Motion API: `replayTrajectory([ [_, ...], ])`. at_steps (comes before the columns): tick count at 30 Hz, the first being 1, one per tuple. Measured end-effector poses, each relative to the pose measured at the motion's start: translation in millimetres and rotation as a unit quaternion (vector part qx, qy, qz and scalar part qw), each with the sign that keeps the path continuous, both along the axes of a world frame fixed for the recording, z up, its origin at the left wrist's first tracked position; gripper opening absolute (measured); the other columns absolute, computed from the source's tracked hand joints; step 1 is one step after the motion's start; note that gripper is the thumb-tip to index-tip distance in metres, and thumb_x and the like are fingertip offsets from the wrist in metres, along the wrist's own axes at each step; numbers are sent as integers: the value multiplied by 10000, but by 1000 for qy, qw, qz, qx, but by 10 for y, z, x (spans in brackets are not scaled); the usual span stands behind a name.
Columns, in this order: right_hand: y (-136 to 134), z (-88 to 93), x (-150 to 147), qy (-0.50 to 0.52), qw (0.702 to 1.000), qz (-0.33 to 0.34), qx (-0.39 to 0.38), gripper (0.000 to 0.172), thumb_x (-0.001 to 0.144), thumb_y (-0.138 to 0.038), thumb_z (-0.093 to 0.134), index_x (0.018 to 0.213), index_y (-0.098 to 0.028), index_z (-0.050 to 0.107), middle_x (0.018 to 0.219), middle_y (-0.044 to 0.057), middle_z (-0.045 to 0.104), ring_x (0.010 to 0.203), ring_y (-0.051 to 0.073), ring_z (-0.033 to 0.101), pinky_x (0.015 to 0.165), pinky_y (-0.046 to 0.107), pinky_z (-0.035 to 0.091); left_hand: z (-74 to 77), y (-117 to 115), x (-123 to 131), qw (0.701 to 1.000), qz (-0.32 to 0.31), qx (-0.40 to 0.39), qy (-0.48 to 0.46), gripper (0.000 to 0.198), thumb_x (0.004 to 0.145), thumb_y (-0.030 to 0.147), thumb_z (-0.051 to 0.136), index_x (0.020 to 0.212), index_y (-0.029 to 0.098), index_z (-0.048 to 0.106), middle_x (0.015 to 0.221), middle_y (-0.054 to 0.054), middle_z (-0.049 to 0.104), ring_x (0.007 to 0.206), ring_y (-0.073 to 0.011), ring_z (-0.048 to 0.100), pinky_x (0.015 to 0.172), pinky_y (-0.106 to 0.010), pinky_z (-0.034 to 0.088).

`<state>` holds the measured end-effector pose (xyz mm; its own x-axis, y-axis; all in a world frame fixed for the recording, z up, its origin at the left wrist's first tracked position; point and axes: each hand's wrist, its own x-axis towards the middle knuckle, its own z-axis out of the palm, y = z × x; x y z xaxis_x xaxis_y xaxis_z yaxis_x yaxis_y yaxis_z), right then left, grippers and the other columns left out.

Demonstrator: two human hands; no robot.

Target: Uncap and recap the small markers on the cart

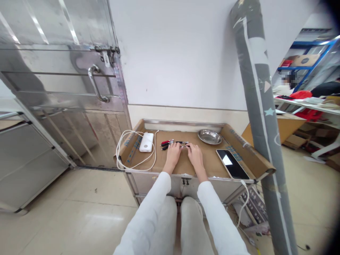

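Note:
My left hand (173,154) and my right hand (195,155) are close together over the cardboard-covered cart top (183,165). Fingers on both are closed in a pinch around something small and thin between them, too small to name. Just beyond my left fingertips lie several slim pen-like things, a red one (165,142) and black ones with silvery parts. Another black one (182,142) lies behind the gap between my hands.
A white power bank (146,142) with a looped white cable (122,163) lies left. A round metal dish (209,136) stands back right, and a phone (232,164) lies front right. Raised cardboard edges flank the top. A tall grey roll (261,88) leans at the right.

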<state>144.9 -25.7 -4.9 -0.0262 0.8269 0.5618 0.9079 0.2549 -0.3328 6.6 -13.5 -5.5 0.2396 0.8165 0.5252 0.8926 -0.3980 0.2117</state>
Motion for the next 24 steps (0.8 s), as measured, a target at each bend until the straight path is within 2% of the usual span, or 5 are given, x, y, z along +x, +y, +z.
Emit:
replayTrajectory([
  [5,33,-39,-20,35,996,82,-18,298,897,-174,357,1121,-177,553,1080,99,648,981,211,573,877,338,438,-2,9,-2,1000,-9,4,8,146,925,295,465,971,172,529,991,-72,618,989,-228,550,859,-353,402],
  [10,76,-82,-37,52,983,175,-34,661,798,-90,395,1433,-172,232,1330,103,531,1223,200,485,1016,393,408,14,0,4,1000,-8,5,9,145,931,280,452,977,172,536,1009,-72,619,989,-221,546,878,-351,398],
  [14,45,-54,-46,71,984,155,-45,717,790,-95,398,1459,-174,154,1390,95,476,1274,200,438,1052,398,385,40,-31,6,999,53,11,0,190,942,298,419,1010,172,544,1015,-80,615,1005,-232,534,864,-358,409],
  [19,43,-53,-61,46,992,105,-54,593,819,-109,371,1406,-141,293,1361,115,493,1249,203,450,1035,371,397,55,-74,-2,985,173,-7,5,246,940,203,375,1124,134,523,1079,-123,591,1039,-256,510,895,-388,411],
  [24,78,-90,-51,6,997,45,-62,494,854,-120,343,1344,-123,402,1257,146,551,1167,208,508,986,348,416,50,-112,3,973,227,-28,18,275,926,113,316,1100,104,529,1084,-147,570,1052,-258,502,901,-396,415],
])
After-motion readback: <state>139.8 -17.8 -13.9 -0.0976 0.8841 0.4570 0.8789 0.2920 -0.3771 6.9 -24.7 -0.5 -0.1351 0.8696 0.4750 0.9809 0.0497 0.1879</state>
